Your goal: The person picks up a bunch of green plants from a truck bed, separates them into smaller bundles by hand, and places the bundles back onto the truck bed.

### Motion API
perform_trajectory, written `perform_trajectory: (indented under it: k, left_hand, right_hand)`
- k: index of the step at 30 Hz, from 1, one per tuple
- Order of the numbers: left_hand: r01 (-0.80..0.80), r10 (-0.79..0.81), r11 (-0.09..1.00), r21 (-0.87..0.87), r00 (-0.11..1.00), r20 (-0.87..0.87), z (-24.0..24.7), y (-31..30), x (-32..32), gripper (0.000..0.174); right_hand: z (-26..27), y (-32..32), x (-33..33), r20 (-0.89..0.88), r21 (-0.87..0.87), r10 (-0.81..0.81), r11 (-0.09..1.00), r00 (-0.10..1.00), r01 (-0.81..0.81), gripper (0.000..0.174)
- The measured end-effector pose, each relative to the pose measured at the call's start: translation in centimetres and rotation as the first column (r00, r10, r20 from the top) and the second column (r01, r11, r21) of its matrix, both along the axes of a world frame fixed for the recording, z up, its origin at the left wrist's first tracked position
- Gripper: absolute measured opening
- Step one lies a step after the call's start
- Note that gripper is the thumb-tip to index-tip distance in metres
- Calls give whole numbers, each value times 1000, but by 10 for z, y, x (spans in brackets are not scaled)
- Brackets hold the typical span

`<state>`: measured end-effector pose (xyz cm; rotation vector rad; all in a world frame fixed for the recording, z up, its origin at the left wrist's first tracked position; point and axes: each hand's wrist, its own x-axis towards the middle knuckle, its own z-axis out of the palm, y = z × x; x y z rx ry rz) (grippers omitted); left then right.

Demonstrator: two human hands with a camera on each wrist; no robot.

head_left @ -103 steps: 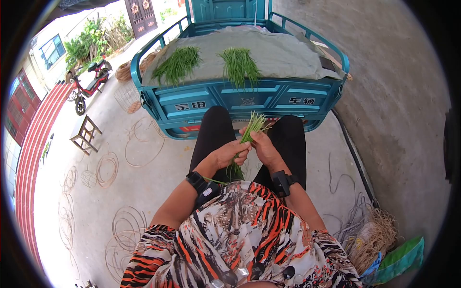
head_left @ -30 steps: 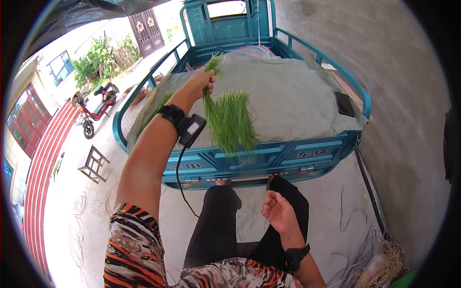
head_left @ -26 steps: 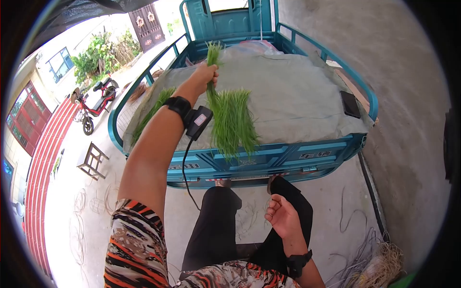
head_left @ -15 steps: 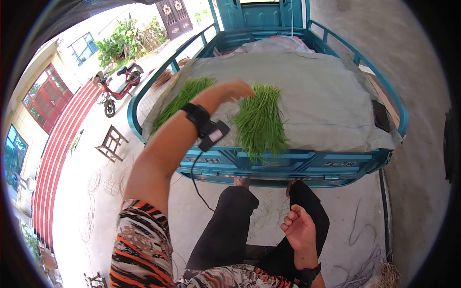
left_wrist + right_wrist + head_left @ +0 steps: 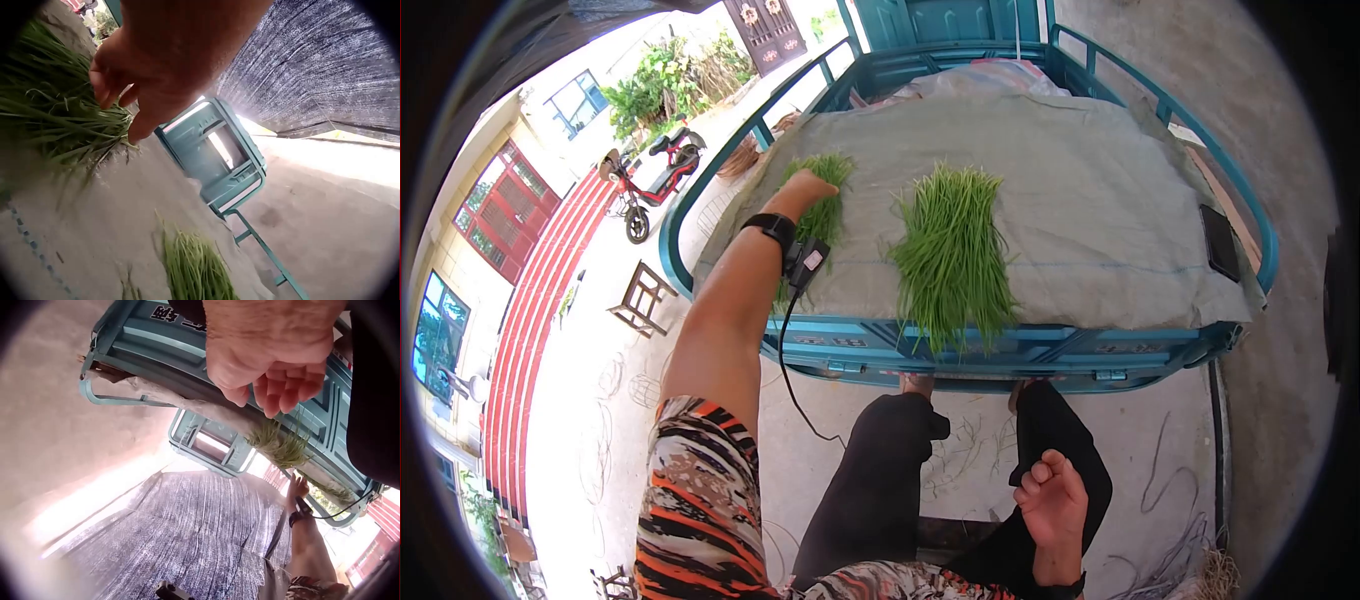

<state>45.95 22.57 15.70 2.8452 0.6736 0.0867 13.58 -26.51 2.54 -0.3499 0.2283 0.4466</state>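
In the head view the left hand [image 5: 808, 190] is over the left pile of green stalks [image 5: 830, 170] on the cloth-covered cart bed. The left wrist view shows its bent fingers at the ends of the stalks [image 5: 56, 94], with a gap between thumb and fingers and no bunch gripped. A second pile [image 5: 955, 245] lies to the right, its lower ends hanging past the bed's edge. The right hand [image 5: 1055, 500] is held palm up above the right leg, fingers loosely curled and holding nothing; the right wrist view shows this hand [image 5: 272, 359] too.
A teal cart [image 5: 880, 335] carries the grey-green cloth [image 5: 1090, 200], with a phone [image 5: 1220, 242] near its right side. A cable [image 5: 785, 370] hangs from the left wrist. A stool [image 5: 642, 298] and a red scooter [image 5: 655, 185] stand at the left.
The bunch that the left hand held was let go onto the right pile. This hand has since moved left to the other pile. The right hand stays loosely curled over the leg.
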Motion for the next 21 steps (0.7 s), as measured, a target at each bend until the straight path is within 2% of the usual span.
perform_trajectory:
  k: [1, 4, 7, 10, 13, 16, 19, 21]
  left_hand:
    - [41, -44, 995, 90, 998, 34, -7, 2, 3, 56]
    - [38, -34, 989, 140, 999, -31, -25, 14, 17, 63]
    - [74, -66, 986, 146, 996, -59, -26, 11, 16, 59]
    - [41, -25, 981, 188, 996, -85, -33, 25, 31, 54]
    - [-40, 50, 992, 122, 995, -83, -14, 16, 19, 42]
    - [-120, 137, 971, -207, 988, 70, -4, 20, 9, 42]
    - [-87, 165, 921, -381, 970, 177, 4, 28, 1, 45]
    - [-9, 154, 919, -394, 928, 339, -1, 35, -3, 46]
  right_hand:
    - [-1, -2, 0, 12, -6, -5, 1000, 1000, 5, 26]
    - [-1, -5, 1, 20, -22, -25, 999, 999, 26, 27]
    - [1, -5, 5, -20, -34, -49, 998, 999, 48, 27]
    - [1, -2, 6, -33, -37, -54, 998, 998, 53, 27]
    - [0, -2, 7, -33, -43, -55, 998, 998, 54, 27]
    - [2, 0, 6, -28, -45, -47, 998, 998, 46, 27]
    - [1, 0, 6, -32, -43, -47, 998, 998, 46, 27]
    - [1, 1, 5, -39, -42, -52, 998, 998, 50, 27]
